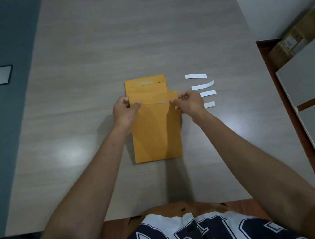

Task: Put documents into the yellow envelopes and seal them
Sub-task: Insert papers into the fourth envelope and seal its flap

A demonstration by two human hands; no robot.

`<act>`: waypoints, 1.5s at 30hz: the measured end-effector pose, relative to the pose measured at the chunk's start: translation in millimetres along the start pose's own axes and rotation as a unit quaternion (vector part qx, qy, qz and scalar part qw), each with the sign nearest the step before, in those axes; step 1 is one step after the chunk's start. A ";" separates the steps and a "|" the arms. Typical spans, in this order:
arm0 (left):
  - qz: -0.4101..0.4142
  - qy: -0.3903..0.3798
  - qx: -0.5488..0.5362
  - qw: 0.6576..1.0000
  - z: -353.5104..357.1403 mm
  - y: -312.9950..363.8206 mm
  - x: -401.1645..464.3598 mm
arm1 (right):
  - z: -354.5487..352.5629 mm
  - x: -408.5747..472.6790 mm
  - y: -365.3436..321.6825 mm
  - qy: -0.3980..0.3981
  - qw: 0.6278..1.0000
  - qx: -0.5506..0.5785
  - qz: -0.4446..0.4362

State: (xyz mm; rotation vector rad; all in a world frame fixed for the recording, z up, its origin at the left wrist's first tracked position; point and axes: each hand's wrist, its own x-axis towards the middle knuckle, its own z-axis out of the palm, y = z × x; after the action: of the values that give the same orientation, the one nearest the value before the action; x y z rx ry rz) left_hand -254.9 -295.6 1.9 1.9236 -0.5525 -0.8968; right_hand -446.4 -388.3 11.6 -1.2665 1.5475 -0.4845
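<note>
Near yellow envelope (155,131) flat on grey wood-grain table (92,87), flap end away from body. Left hand (124,112) pinching flap's left corner, thumb on top. Right hand (187,104) pinching flap's right corner. Second yellow envelope (145,85) partly under first, flap folded down. Four white paper strips (202,89) just right of right hand. Cardboard boxes (300,36) far right, off table.
</note>
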 end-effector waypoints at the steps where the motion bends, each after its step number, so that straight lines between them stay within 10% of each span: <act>1: 0.002 0.005 0.020 1.000 -0.5 4.9 10.7 | 3.4 9.8 -7.1 0.007 1.000 -0.008 -0.001; 18: -0.032 0.054 0.324 0.944 27.6 19.3 125.6 | 57.5 113.8 -42.9 0.035 0.981 -0.182 -0.053; 31: -0.114 -0.077 -0.086 0.987 16.0 27.8 95.4 | 61.3 82.3 -46.2 -0.007 1.000 -0.016 -0.009; 45: 0.127 -0.061 -0.177 0.974 -53.2 70.3 -15.9 | 11.4 -47.5 -79.7 -0.070 0.960 0.097 -0.253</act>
State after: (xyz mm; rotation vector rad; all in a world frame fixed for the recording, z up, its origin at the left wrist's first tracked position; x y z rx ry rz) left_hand -225.1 -289.5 86.2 1.4489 -0.6477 -0.8829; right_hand -403.0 -371.7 92.7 -1.5059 1.0207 -0.8325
